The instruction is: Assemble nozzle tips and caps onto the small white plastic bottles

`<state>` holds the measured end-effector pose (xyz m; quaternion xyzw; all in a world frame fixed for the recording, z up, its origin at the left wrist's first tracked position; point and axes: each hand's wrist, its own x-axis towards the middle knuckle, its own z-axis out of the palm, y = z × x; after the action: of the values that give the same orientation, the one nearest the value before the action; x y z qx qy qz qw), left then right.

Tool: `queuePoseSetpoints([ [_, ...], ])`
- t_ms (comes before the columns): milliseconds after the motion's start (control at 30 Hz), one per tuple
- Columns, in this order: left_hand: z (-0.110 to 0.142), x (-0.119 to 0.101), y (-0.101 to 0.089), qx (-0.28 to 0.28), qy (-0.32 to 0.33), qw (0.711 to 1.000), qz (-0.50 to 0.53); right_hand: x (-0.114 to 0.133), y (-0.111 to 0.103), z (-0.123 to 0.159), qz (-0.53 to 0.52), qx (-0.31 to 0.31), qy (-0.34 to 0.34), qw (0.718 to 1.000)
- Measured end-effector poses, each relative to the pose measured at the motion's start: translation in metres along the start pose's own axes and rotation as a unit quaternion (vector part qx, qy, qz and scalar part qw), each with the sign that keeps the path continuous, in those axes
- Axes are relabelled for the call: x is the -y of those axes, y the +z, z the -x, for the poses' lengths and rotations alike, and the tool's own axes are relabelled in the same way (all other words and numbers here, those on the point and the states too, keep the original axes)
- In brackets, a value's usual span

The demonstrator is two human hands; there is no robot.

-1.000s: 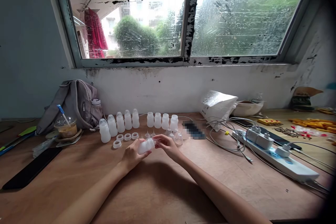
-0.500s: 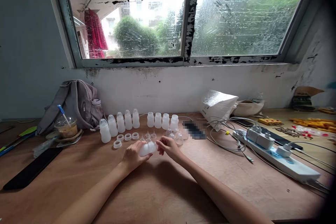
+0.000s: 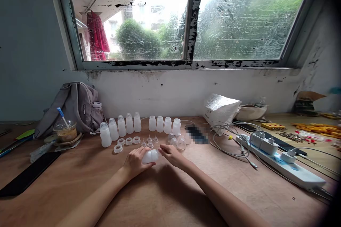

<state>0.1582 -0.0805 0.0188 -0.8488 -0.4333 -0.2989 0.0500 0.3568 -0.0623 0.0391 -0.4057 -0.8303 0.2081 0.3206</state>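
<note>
My left hand (image 3: 135,160) is wrapped round a translucent white baby bottle (image 3: 150,156), tipped on its side with its neck to the right. My right hand (image 3: 169,154) is closed right beside the bottle's mouth; whatever its fingers hold is too small to make out. Just beyond the hands lie several clear teats (image 3: 149,140). White collar rings (image 3: 129,141) sit to their left, and clear dome caps (image 3: 181,144) stand to the right. Behind are several capped bottles (image 3: 122,125) on the left and several open ones (image 3: 160,123) on the right.
On the left are a grey backpack (image 3: 77,104), an iced drink cup (image 3: 65,130) and a black flat case (image 3: 30,173). Tangled white cables (image 3: 226,145) and a power strip (image 3: 282,161) occupy the right. A white foil bag (image 3: 221,110) leans near the wall.
My right hand has turned over, its back now facing up, with fingers curled by the bottle's mouth. The bottle has tilted slightly in my left hand, and the view has shifted a little.
</note>
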Motion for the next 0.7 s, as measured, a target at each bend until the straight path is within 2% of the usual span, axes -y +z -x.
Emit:
queuePoseSetpoints([
  [200, -0.001, 0.001, -0.003, 0.031, 0.012, 0.999, -0.006, -0.007, 0.007, -0.003, 0.015, -0.022, 0.028, 0.999],
  [333, 0.000, 0.004, -0.003, 0.047, -0.039, 0.998, 0.011, -0.006, 0.002, -0.002, -0.014, -0.047, 0.062, 0.997],
  [400, -0.001, 0.004, -0.003, 0.049, -0.072, 0.995, 0.055, -0.002, -0.003, -0.001, -0.068, -0.043, 0.053, 0.995],
  [500, -0.004, 0.001, -0.006, 0.052, -0.119, 0.977, 0.170, 0.008, -0.010, 0.002, -0.200, 0.012, 0.041, 0.979],
  [567, -0.006, -0.003, -0.009, 0.075, -0.144, 0.937, 0.310, 0.016, -0.012, 0.003, -0.290, 0.052, 0.030, 0.955],
  [600, -0.006, -0.006, -0.011, 0.099, -0.158, 0.900, 0.393, 0.020, -0.012, 0.004, -0.332, 0.066, 0.022, 0.941],
  [700, -0.004, -0.015, -0.015, 0.192, -0.207, 0.745, 0.605, 0.028, -0.006, 0.005, -0.443, 0.088, 0.011, 0.892],
])
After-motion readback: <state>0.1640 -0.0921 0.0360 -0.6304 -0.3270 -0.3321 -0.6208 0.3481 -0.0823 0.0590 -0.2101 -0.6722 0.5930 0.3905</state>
